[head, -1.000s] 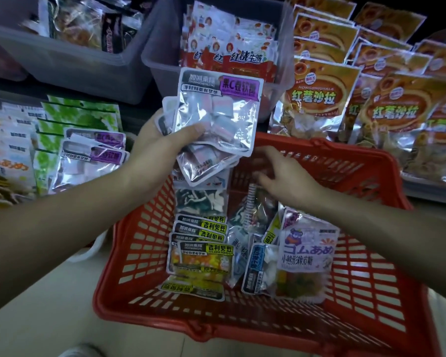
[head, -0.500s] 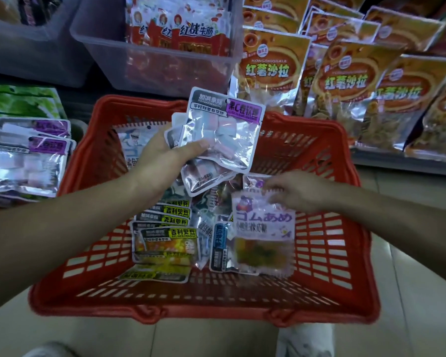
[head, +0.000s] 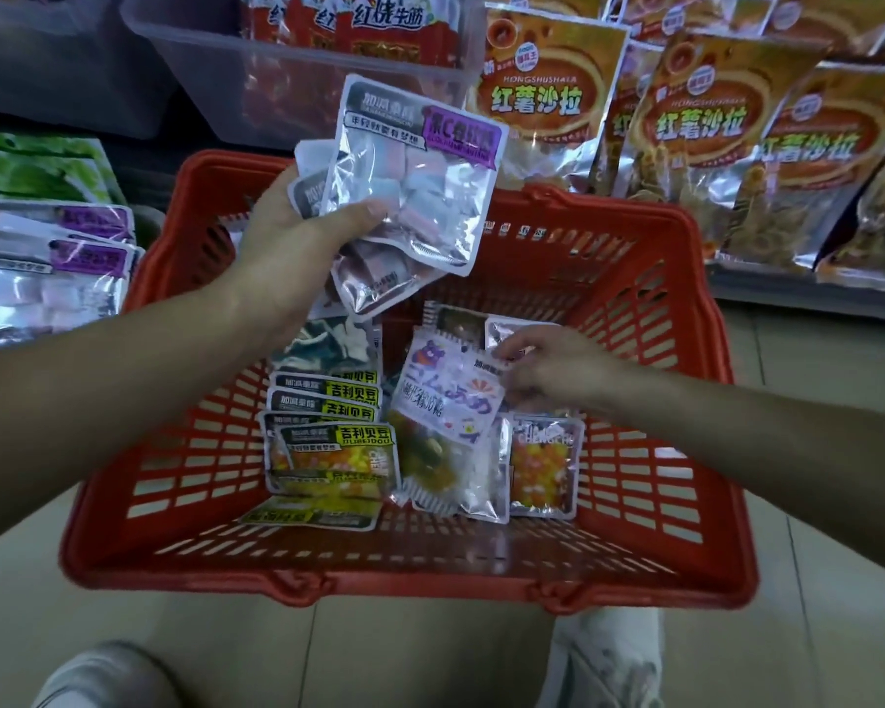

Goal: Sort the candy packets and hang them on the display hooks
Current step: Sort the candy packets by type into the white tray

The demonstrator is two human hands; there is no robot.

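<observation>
Our right hand [head: 547, 373] has come from the basket's [head: 404, 580] far wall to its middle, pinching a small packet [head: 486, 366]; bear-label packet [head: 438, 401] now tilted; orange-bead packet [head: 540, 465] uncovered.

Left grip [head: 287, 247] holds silver packets [head: 415, 181] over red basket [head: 634, 247]; right grip [head: 547, 370] pinches loose packet [head: 484, 373] inside.
</observation>
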